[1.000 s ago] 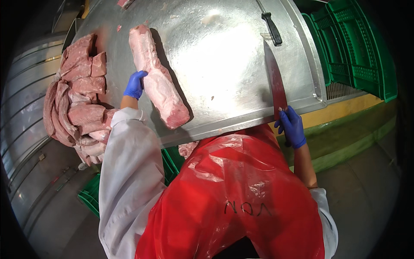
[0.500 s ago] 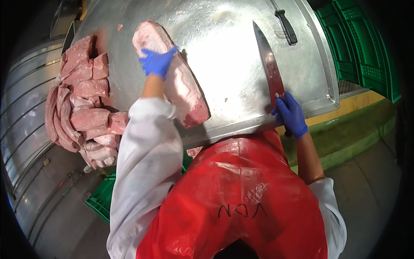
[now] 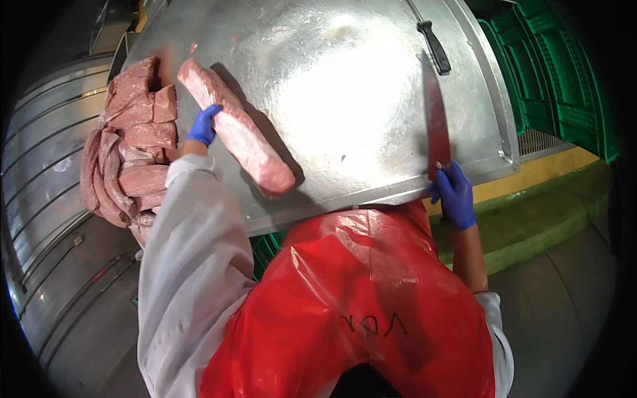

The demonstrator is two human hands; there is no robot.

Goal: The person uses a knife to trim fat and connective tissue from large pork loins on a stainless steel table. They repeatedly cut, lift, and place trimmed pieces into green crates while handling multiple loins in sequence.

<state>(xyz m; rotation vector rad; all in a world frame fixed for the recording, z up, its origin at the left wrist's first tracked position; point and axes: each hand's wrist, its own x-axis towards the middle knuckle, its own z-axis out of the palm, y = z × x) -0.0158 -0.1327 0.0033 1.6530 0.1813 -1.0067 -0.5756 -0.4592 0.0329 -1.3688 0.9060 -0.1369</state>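
A long pale-pink meat loin (image 3: pixel 247 144) lies diagonally on the left half of a steel work table (image 3: pixel 358 79). My left hand (image 3: pixel 205 125), in a blue glove, is closed on its left side near the upper middle. My right hand (image 3: pixel 452 192), also blue-gloved, grips a long-bladed knife (image 3: pixel 436 119) at the table's right front, blade pointing away from me; the handle is hidden by my fingers. Beyond that blade lies a second knife (image 3: pixel 434 48) with a black handle. A heap of cut meat (image 3: pixel 133 129) sits at the table's left edge, beside my left hand.
Green perforated crates (image 3: pixel 557 79) stand right of the table, above a yellow ledge (image 3: pixel 544 162) and green step (image 3: pixel 517 245). More green crates (image 3: pixel 265 245) show below the front edge. Metal panels with rails (image 3: pixel 46 139) are at far left. My red apron (image 3: pixel 345 285) meets the table.
My left hand moved up over the loin, then back down-left to its side; the loin has rolled and shifted left. My right hand holds the same knife, with little movement.
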